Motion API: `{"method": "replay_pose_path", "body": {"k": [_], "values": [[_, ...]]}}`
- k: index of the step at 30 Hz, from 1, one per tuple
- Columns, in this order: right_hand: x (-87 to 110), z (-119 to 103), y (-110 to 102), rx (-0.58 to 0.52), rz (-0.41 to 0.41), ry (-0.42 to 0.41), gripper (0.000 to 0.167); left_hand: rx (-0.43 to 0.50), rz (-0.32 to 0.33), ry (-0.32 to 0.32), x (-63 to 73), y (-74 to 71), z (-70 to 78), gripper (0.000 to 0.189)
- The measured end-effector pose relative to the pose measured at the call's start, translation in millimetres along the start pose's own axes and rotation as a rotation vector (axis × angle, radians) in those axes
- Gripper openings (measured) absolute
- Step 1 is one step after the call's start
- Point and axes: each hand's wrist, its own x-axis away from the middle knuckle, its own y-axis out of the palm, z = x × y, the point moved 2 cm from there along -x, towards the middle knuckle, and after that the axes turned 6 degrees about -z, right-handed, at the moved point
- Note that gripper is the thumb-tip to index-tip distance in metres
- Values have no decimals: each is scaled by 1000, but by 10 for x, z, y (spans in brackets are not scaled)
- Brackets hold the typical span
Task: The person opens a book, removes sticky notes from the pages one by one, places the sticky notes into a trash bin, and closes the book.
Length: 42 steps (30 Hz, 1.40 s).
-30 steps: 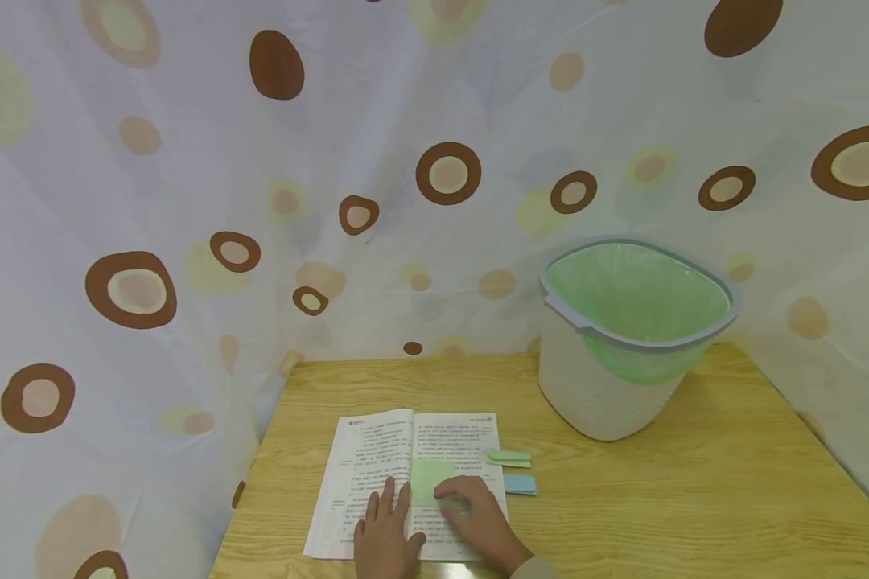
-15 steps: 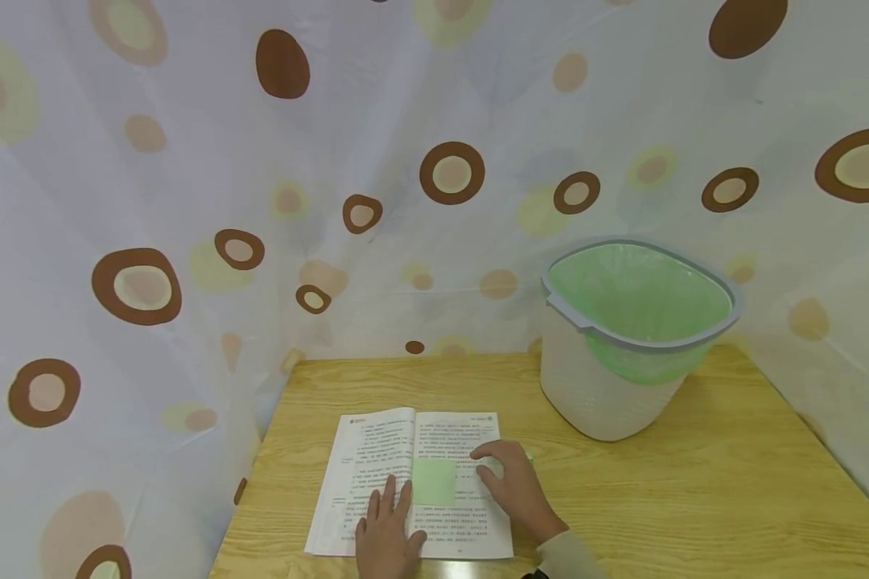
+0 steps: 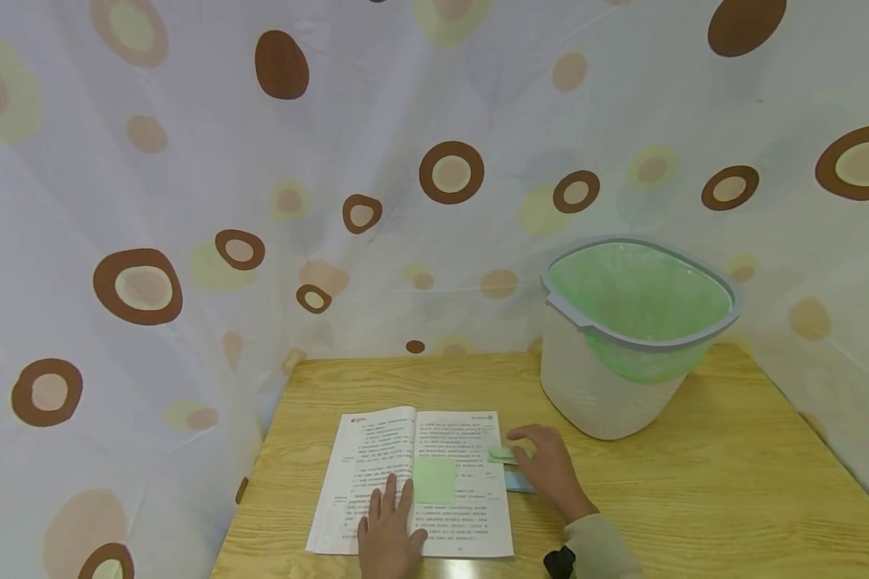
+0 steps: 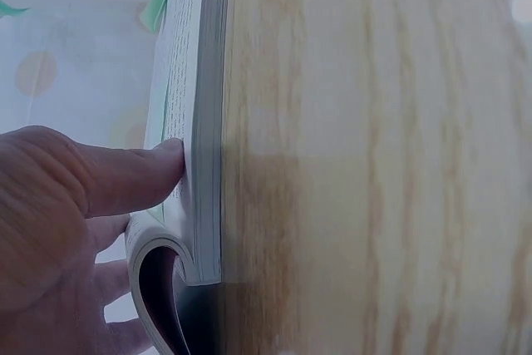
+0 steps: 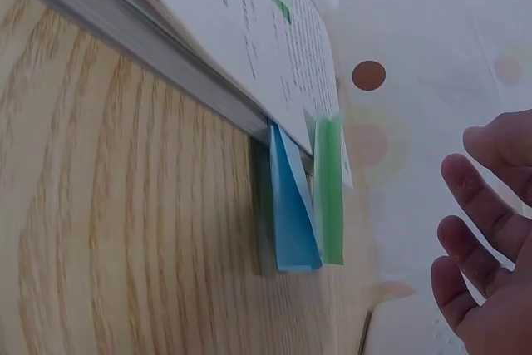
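Observation:
An open book (image 3: 355, 482) lies on the table, its pages printed with text. My left hand (image 3: 389, 535) rests on its lower part near the spine, fingers spread and straight; in the left wrist view the thumb (image 4: 129, 176) lies on the page by the bottom edge. A square light-green sticky note (image 3: 434, 481) sits flat on the right page beside the spine. From the book's right side stick out a folded green paper tab (image 5: 330, 197) and a blue one (image 5: 291, 205). My right hand (image 3: 552, 466) hovers just right of these tabs, fingers loosely bent and holding nothing.
A pale waste bin (image 3: 594, 394) with a grey rim and green liner stands at the back right of the wooden table (image 3: 695, 498). Behind and to the sides hangs a white curtain (image 3: 376, 96) with brown and yellow spots. A dark band (image 3: 559, 561) shows at my right wrist.
My right hand has moved right, from the green sticky note across the right page to beside the tabs, uncovering the note. My left hand stays in place on the book.

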Motion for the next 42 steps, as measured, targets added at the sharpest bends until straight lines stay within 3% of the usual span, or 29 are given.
{"method": "replay_pose_path", "body": {"k": [5,13,22,28,42], "values": [[-10,48,-16,50,18,-1,18,18,-4,-22,-8,5,-12,75],[-45,146,82,228,-58,53,18,52,-18,-51,-35,12,-12,75],[-104,143,187,333,-90,13,19,72,3,-39,-6,13,6,73],[-124,110,229,407,-154,45,20,75,-6,-29,1,4,16,72],[-221,193,365,482,-189,31,18,76,-24,-66,-64,10,6,71]]}}
